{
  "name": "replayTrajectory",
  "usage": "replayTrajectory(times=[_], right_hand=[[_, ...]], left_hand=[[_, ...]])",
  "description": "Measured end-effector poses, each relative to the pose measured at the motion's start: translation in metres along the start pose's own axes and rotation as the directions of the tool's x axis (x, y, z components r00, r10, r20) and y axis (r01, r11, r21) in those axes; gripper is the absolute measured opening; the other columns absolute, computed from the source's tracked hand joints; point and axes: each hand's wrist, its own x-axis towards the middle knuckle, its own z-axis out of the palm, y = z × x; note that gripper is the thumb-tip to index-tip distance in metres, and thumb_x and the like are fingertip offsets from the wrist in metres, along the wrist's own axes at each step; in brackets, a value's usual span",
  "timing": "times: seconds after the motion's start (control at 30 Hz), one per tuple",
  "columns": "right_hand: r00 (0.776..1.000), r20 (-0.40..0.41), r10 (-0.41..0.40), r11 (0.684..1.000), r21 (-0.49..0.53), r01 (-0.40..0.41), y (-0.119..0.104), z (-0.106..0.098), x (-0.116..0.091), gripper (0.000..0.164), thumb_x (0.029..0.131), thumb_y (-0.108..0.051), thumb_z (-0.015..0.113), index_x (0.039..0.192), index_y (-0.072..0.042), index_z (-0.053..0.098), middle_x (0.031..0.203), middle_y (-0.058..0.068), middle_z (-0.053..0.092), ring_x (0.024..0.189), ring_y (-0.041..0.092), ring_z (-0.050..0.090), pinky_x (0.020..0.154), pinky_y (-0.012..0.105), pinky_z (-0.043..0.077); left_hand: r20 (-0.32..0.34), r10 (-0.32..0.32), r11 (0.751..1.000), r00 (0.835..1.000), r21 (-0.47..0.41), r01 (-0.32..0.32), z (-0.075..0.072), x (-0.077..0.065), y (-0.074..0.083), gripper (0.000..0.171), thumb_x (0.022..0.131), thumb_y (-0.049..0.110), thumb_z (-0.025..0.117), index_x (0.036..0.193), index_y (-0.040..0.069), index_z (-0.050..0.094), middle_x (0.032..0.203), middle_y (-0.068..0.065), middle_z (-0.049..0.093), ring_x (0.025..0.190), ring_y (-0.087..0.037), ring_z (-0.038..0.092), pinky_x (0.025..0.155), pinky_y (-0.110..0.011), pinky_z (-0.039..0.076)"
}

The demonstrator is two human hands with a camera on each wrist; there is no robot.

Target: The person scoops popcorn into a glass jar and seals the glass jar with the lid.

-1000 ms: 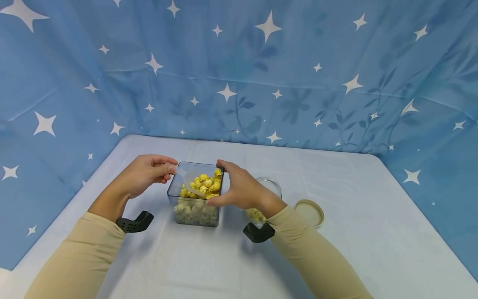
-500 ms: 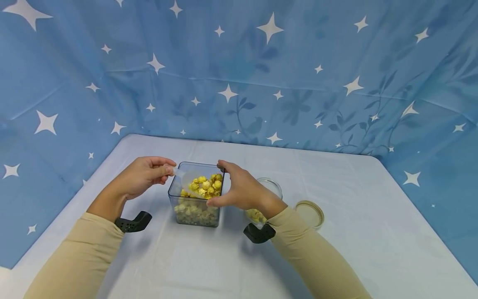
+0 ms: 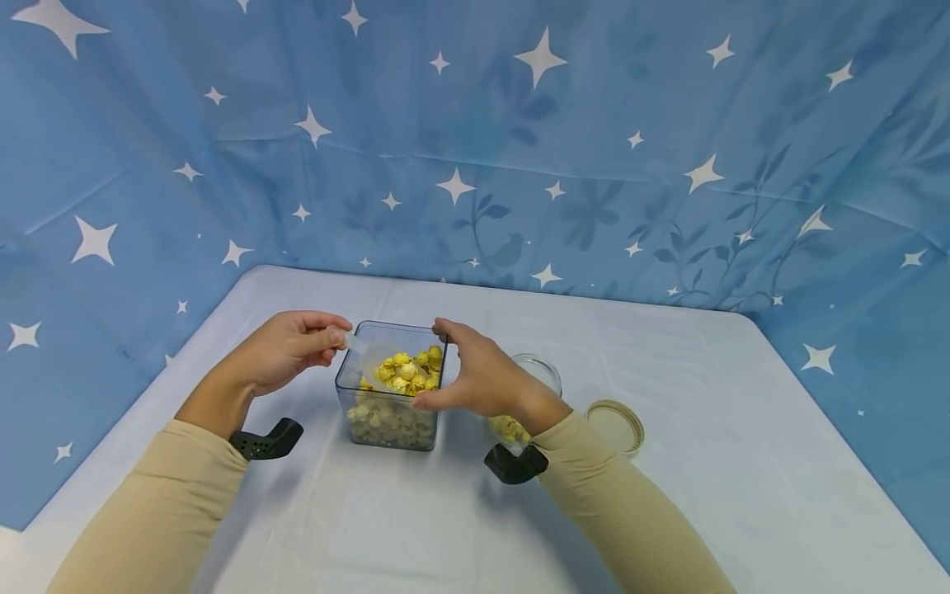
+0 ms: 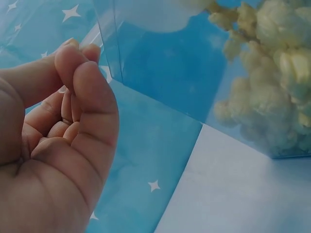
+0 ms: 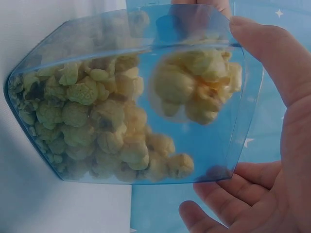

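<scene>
My left hand (image 3: 293,351) pinches the handle of a translucent white scoop (image 3: 356,343) between thumb and fingertips, at the left rim of a clear square container (image 3: 392,422). The scoop slants down inside it, with yellow popcorn (image 3: 404,373) heaped over its bowl. In the right wrist view, a clump of popcorn (image 5: 204,87) on the scoop sits apart from the popcorn pile (image 5: 97,116) lower in the container. My right hand (image 3: 482,371) holds the container's right side, thumb near the front corner and fingers at the back corner. In the left wrist view, the curled fingers (image 4: 95,97) are beside the container wall.
Partly hidden behind the right wrist stands a round glass jar (image 3: 547,368) with some popcorn (image 3: 509,429) in it. To its right lies a round lid (image 3: 636,419) with a tan rim. A starry blue curtain (image 3: 475,124) borders the white table (image 3: 475,528).
The scoop has shifted slightly inside the container, and popcorn now covers more of its bowl where its pale edge showed before. Both hands stay in nearly the same place.
</scene>
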Motion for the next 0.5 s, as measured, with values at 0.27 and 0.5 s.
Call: replayTrajectory(times=[0.27, 0.5], right_hand=[[1.000, 0.007, -0.001, 1.000, 0.001, 0.001, -0.0006, -0.0011, -0.0011, 0.106, 0.078, -0.041, 0.085, 0.158, -0.004, 0.025, 0.156, 0.012, 0.036, 0.137, 0.033, 0.043, 0.108, 0.048, 0.039], [1.000, 0.008, -0.002, 1.000, -0.001, 0.002, -0.0006, -0.0010, -0.0005, 0.107, 0.078, -0.042, 0.085, 0.158, -0.004, 0.025, 0.156, 0.012, 0.036, 0.137, 0.033, 0.042, 0.108, 0.048, 0.039]], left_hand=[[-0.025, 0.017, 1.000, 1.000, -0.020, -0.018, -0.0037, -0.0014, -0.0029, 0.035, 0.106, 0.010, 0.051, 0.130, -0.016, 0.048, 0.092, 0.001, 0.060, 0.077, -0.009, 0.055, 0.076, -0.023, 0.050], [-0.042, 0.036, 0.999, 0.998, -0.027, -0.037, -0.0054, -0.0025, -0.0030, 0.034, 0.106, 0.013, 0.052, 0.129, -0.012, 0.051, 0.092, 0.001, 0.060, 0.078, -0.010, 0.055, 0.076, -0.023, 0.050]])
